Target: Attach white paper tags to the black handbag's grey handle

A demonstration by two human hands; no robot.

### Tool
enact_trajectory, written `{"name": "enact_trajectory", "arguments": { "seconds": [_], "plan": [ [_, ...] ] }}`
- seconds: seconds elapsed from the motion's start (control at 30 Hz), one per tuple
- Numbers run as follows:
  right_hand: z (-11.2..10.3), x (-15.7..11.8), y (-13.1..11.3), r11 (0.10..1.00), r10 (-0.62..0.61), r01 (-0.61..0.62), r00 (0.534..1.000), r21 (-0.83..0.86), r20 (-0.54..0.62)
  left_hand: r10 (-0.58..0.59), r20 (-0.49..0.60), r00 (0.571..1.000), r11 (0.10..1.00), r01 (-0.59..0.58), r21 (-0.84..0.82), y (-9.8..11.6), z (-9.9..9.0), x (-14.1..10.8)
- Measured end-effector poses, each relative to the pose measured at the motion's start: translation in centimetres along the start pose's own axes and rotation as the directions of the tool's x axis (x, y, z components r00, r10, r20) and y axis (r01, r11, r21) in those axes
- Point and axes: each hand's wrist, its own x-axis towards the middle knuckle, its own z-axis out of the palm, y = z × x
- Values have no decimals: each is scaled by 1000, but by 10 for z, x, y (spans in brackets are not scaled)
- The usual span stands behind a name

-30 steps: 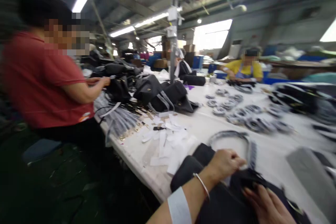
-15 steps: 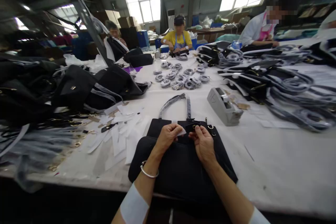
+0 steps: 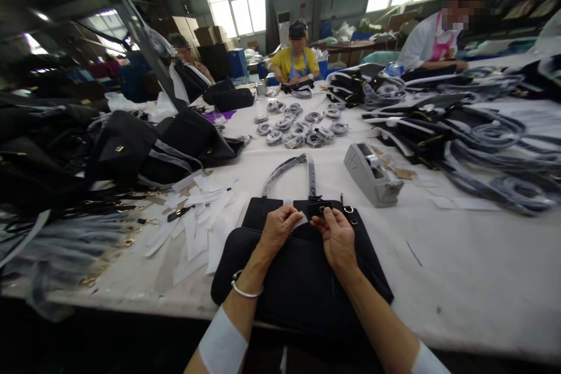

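Observation:
A black handbag (image 3: pixel 302 280) lies flat on the table in front of me, its wrapped handle (image 3: pixel 310 175) pointing away. Over the bag's upper part, my left hand (image 3: pixel 278 228) pinches a small white paper piece (image 3: pixel 301 219) between thumb and fingers. Close beside it, my right hand (image 3: pixel 337 236) grips a black tab (image 3: pixel 316 209) with a gold-coloured metal fitting. The tab's lower end is hidden by the fingers, so I cannot tell how it joins the bag. A gold ring (image 3: pixel 348 210) shows at the bag's right upper edge.
A grey tape dispenser (image 3: pixel 372 178) stands beyond the bag to the right. Paper strips (image 3: pixel 193 234) and wrapped straps with clasps (image 3: pixel 65 251) lie left. Black bags (image 3: pixel 127 146) are piled behind them, coiled straps (image 3: pixel 298 128) ahead. Several people (image 3: pixel 295 61) sit around the table.
Both hands stay over the bag with the same holds; the right fingers have shifted slightly on the tab. The whole view has moved a little.

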Motion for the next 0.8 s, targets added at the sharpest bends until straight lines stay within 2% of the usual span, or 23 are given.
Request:
{"name": "enact_trajectory", "arguments": {
  "seconds": [0.17,0.27,0.43,0.63,0.8],
  "plan": [
    [3,-5,-1,997,36,-32,998,-77,50,-20,-4,1000,999,20,27,2,1,-1],
    [3,-5,-1,994,14,-7,998,-110,63,-4,-39,999,998,6,64,2,1,-2],
    [-1,-1,0,999,-13,13,1000,-32,14,25,-82,996,994,-16,105,0,1,-2],
    [-1,-2,1,994,11,-1,996,-109,94,20,-70,997,992,-11,122,-1,2,-2],
    [-2,-1,1,996,-27,30,999,-83,44,36,-73,997,990,-26,138,-1,2,-2]
  ]
}}
